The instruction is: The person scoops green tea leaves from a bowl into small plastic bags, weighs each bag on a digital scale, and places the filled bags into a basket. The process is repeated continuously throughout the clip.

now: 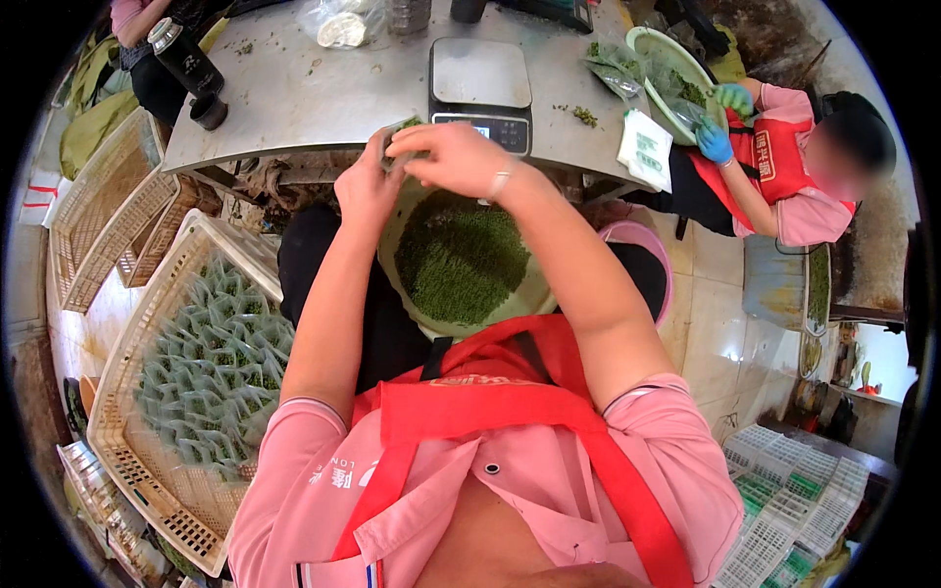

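From my feed: metal counter [294, 98] spans the top. Tan slatted crate [181, 524] at left, packed with small clear bags [216, 377] of green bits, mostly upright, tops sticking up. Pale green basin [539, 292] between the knees, holding a wide bed of small green granules [456, 260]. Scale [480, 73] on the counter near its front edge, silver plate, dark panel.

Left grip [363, 186]: fingers clamped on the small bag [394, 154]. Right grip [451, 159]: fingers bent over the same bag; I can't tell if they pinch it.

Bag is up between both grips, at the counter's front edge, left of the scale. Looks thin, see-through, greyish, with green showing at the top; I can't read the fill level, fingers cover most of it.
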Motion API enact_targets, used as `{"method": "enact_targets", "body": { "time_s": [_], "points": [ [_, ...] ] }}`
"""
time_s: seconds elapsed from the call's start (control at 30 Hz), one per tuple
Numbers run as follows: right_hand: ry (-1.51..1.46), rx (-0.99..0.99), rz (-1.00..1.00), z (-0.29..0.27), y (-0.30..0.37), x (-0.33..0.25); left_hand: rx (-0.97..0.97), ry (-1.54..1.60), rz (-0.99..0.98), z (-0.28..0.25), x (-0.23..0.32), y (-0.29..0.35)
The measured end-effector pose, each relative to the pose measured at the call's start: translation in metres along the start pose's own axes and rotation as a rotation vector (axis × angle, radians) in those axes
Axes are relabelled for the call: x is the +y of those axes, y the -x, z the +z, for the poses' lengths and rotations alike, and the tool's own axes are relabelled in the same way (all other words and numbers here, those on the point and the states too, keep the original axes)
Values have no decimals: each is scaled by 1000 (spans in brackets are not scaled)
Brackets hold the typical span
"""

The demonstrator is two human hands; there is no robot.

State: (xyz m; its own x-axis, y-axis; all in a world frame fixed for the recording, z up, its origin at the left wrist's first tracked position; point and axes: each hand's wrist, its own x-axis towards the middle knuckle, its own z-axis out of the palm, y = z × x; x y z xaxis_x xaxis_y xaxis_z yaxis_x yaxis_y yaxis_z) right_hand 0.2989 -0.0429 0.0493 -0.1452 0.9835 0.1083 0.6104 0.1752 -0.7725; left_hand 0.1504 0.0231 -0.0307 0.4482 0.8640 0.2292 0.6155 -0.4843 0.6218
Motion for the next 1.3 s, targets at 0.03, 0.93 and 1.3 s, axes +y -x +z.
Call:
{"method": "enact_targets", "body": {
  "time_s": [0.03, 0.93, 1.3],
  "points": [
    [-303, 38, 167, -16, 9, -7, -2, 52, -54, 1, 1, -4],
    [535, 863, -218, -44, 33, 95, 10, 534, -218, 5, -4, -11],
    [732, 892, 506, -119, 92, 215, -8, 428, -225, 1, -12, -6]
  ]
}}
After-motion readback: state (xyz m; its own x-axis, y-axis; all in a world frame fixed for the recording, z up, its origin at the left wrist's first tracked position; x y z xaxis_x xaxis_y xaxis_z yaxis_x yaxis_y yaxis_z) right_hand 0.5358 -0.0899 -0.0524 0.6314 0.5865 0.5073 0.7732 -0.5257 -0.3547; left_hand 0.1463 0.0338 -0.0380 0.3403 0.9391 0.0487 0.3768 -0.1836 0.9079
